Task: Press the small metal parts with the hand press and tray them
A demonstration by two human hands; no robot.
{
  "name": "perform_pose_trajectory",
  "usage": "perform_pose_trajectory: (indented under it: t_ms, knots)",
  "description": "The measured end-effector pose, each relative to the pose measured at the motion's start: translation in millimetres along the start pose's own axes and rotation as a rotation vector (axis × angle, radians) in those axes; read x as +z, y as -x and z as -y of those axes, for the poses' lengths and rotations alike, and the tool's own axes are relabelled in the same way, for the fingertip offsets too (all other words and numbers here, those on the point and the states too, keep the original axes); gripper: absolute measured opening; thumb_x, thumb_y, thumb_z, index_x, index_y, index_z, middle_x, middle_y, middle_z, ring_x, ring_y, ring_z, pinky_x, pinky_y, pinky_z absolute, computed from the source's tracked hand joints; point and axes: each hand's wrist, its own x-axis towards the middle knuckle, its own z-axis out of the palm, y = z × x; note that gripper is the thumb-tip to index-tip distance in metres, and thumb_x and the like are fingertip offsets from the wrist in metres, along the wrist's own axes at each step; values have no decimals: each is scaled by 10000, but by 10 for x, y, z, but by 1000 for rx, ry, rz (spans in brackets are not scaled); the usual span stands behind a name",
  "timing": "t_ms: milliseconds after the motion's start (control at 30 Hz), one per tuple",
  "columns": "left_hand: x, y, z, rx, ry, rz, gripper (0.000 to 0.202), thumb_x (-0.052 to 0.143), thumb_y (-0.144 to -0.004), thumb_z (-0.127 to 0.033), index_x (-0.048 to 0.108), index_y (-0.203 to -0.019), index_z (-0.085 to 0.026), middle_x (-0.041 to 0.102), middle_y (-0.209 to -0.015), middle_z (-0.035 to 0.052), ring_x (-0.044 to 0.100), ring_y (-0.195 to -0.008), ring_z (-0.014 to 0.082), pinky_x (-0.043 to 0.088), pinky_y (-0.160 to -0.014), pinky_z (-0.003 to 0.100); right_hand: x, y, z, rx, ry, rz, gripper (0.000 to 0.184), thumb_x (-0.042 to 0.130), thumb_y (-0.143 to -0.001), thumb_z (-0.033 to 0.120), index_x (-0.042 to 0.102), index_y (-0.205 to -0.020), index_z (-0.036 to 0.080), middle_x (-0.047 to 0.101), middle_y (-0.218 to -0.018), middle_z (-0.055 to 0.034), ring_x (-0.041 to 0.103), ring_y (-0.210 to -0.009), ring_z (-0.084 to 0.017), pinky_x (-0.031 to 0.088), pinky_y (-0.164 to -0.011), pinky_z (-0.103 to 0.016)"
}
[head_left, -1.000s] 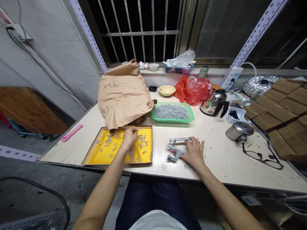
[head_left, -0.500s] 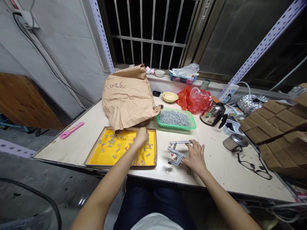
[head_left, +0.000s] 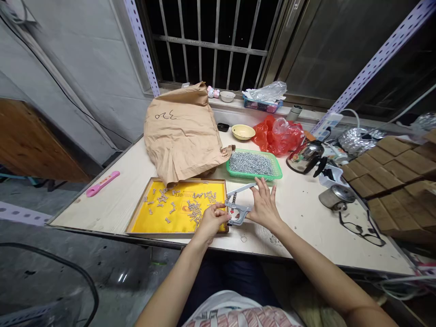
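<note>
My right hand (head_left: 265, 208) grips grey metal spring-loaded hand pliers (head_left: 243, 213) from the right, with the upper lever raised and the fingers on both handles. My left hand (head_left: 211, 222) is at the jaw end of the pliers, thumb and fingers pinched together. Whatever it holds there is too small to make out. Beneath and beside the left hand lies a shallow tray (head_left: 150, 227) with a yellow bottom. Small screw-like metal pieces (head_left: 195, 212) are scattered across it, many of them in pairs. Behind the pliers, a green plastic basket (head_left: 255, 176) is filled with similar silvery pieces.
A big brown paper bag (head_left: 184, 136) overlaps the tray's back edge. A pink cutter-like tool (head_left: 102, 183) lies at left. Farther back are a yellow bowl (head_left: 243, 132) and a red plastic bag (head_left: 277, 136). A kettle (head_left: 305, 156), metal cup (head_left: 336, 197), glasses (head_left: 363, 231) and cartons (head_left: 391, 177) occupy the right.
My left hand has come from the back of the tray to the pliers' jaw. My right hand has shifted the pliers left to the tray's edge, and their lever now tilts more.
</note>
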Motion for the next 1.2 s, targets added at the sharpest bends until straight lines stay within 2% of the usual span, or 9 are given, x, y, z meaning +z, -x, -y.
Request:
perform_pose_trajectory:
  t_ms: [133, 300, 567, 767, 867, 933, 1000, 1100, 1200]
  knots:
    - [-78, -8, -3, 52, -162, 12, 605, 740, -546, -169, 459, -1080, -123, 592, -593, -32, 564, -579, 105, 418, -619, 220, -34, -15, 52, -53, 23, 38, 712, 471, -668, 616, 423, -1158, 102, 166, -1443, -196, 51, -1348, -319, -18, -1029, -601]
    - [-132, -27, 61, 46, -382, 74, 674, 679, -587, -121, 387, -1194, -122, 588, -601, -31, 569, -593, 121, 417, -612, 234, -31, 5, 104, -88, 41, 57, 709, 503, -659, 572, 406, -1171, 90, 102, -1458, -199, 12, -1352, -312, -47, -1028, -595]
    - [-116, 47, 28, -17, -365, 119, 747, 668, -579, -102, 328, -1244, -97, 584, -615, -29, 542, -565, 107, 403, -572, 222, -7, 64, 128, -101, 22, 58, 742, 500, -647, 596, 404, -1177, 84, 118, -1454, -207, 33, -1349, -317, -46, -1028, -592]
    - [-92, 111, -72, -54, -247, 109, 821, 716, -546, -119, 303, -1254, -76, 571, -571, -43, 519, -535, 92, 384, -565, 213, -35, 29, 130, -116, 1, -12, 650, 517, -658, 557, 460, -1124, 108, 370, -1325, -195, 230, -1280, -333, 27, -1030, -588]
    - [-114, 138, -114, -80, -179, 116, 864, 765, -532, -199, 304, -1254, -90, 591, -599, -29, 533, -556, 98, 380, -567, 213, -36, 1, 108, -137, 3, -21, 452, 551, -658, 508, 543, -927, 145, 544, -1094, -148, 441, -1082, -287, 260, -966, -480]
    - [-128, 152, -136, -92, -157, 69, 796, 756, -570, -305, 350, -1225, -104, 620, -656, 4, 542, -580, 100, 370, -553, 207, -9, -4, 84, -135, 31, 19, 331, 550, -678, 475, 542, -795, 165, 600, -855, -93, 521, -849, -218, 380, -751, -334]
    - [-131, 155, -147, -110, -159, 4, 620, 711, -615, -414, 475, -1101, -110, 632, -695, 34, 532, -578, 93, 351, -523, 199, 41, 0, 56, -130, 69, 59, 274, 537, -700, 445, 530, -748, 175, 579, -663, -41, 500, -652, -165, 313, -558, -261]
    - [-117, 139, -136, -162, -143, 2, 430, 675, -624, -487, 598, -798, -101, 596, -628, 28, 489, -528, 72, 313, -479, 187, 121, 7, 17, -147, 96, 74, 213, 525, -715, 393, 534, -718, 180, 561, -572, -21, 458, -552, -137, 211, -496, -248]
    - [-86, 108, -107, -183, -143, 49, 372, 700, -596, -453, 621, -644, -93, 537, -526, 8, 435, -469, 58, 263, -445, 186, 144, -1, -10, -158, 103, 55, 190, 510, -732, 363, 537, -673, 184, 573, -589, -32, 480, -604, -147, 228, -518, -250]
